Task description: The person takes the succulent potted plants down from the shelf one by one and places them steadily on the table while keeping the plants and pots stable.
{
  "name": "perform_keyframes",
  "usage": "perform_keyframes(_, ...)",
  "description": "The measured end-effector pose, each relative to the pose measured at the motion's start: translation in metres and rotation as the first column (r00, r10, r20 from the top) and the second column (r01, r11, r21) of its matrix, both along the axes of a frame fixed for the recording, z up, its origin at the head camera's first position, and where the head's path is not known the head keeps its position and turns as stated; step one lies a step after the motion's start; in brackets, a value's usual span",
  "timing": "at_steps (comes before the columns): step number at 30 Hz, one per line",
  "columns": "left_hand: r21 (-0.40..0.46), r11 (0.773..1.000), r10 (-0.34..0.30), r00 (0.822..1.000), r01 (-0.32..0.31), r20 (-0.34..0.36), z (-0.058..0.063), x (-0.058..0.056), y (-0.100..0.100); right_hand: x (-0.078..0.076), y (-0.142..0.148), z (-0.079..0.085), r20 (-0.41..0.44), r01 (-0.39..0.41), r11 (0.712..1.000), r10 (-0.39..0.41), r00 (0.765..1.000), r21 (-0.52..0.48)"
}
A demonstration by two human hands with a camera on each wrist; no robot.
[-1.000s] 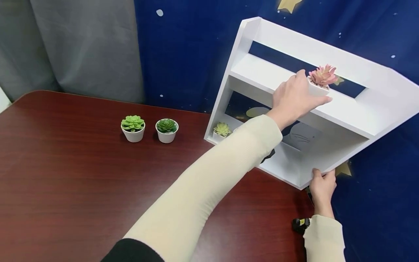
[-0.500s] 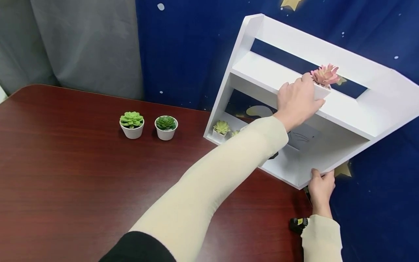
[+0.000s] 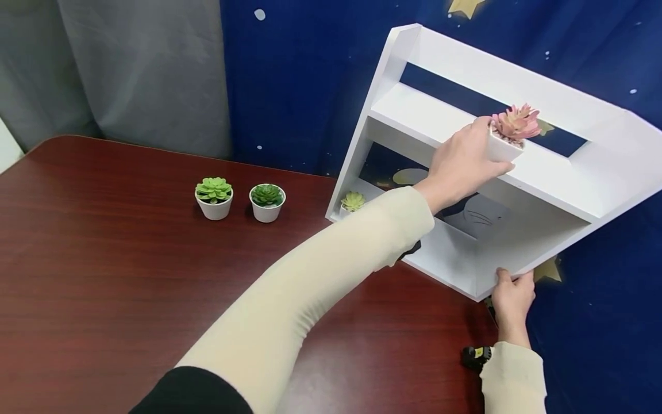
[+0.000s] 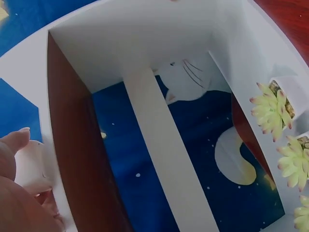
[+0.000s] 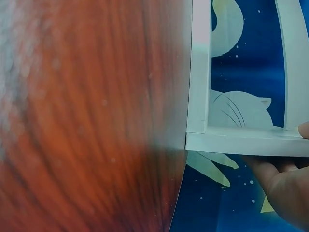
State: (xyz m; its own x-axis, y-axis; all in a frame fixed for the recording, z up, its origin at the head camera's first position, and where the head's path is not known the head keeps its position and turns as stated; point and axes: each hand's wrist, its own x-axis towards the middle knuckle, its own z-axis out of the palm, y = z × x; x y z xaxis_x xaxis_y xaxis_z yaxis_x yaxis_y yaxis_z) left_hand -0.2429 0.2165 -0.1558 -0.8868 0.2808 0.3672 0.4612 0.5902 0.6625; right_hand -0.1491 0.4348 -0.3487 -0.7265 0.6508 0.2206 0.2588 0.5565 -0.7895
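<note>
In the head view my left hand (image 3: 462,158) pinches a white pot (image 3: 503,148) with a pink succulent (image 3: 517,122) at the front edge of the white shelf's (image 3: 548,184) upper board. Its thumb lies on the pot's near side; in the left wrist view part of the pot (image 4: 33,166) shows beside that board. My right hand (image 3: 513,299) grips the shelf's right side panel low down, as the right wrist view also shows, with the hand (image 5: 289,191) around the panel (image 5: 246,143). Pale yellow-green succulents (image 4: 273,110) stand on the lower board, mostly behind my left arm in the head view.
Two potted green succulents, one light (image 3: 214,198) and one dark (image 3: 266,202), stand on the brown table (image 3: 129,287) left of the shelf. A blue curtain (image 3: 300,86) with stars and a grey curtain (image 3: 150,75) hang behind.
Between half a second ago and now, the pink succulent's pot tilts slightly in my left hand, and the left forearm shifts a little left. My right hand keeps its grip on the shelf.
</note>
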Motion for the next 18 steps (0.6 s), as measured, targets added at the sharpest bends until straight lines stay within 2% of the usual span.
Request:
perform_keyframes(4,0.092,0.995,-0.050,0.999,0.049,0.011,0.000,0.008,-0.011,0.000,0.002,0.002,0.000,-0.004,1.000,0.004,1.000,-0.009)
perform_keyframes(8,0.184,0.979,-0.088,0.996,0.085,0.006,-0.004,0.016,-0.029,-0.001,0.004,0.001,0.009,-0.005,1.000,0.005,1.000,-0.009)
perform_keyframes(14,0.227,0.966,-0.119,0.992,0.125,-0.040,-0.013,0.023,-0.058,-0.001,0.007,0.003,0.014,0.006,1.000,-0.005,1.000,-0.007)
perform_keyframes(18,0.238,0.966,-0.092,0.995,0.101,-0.049,-0.021,0.029,-0.075,0.002,0.008,0.004,0.021,0.015,1.000,-0.015,1.000,-0.011)
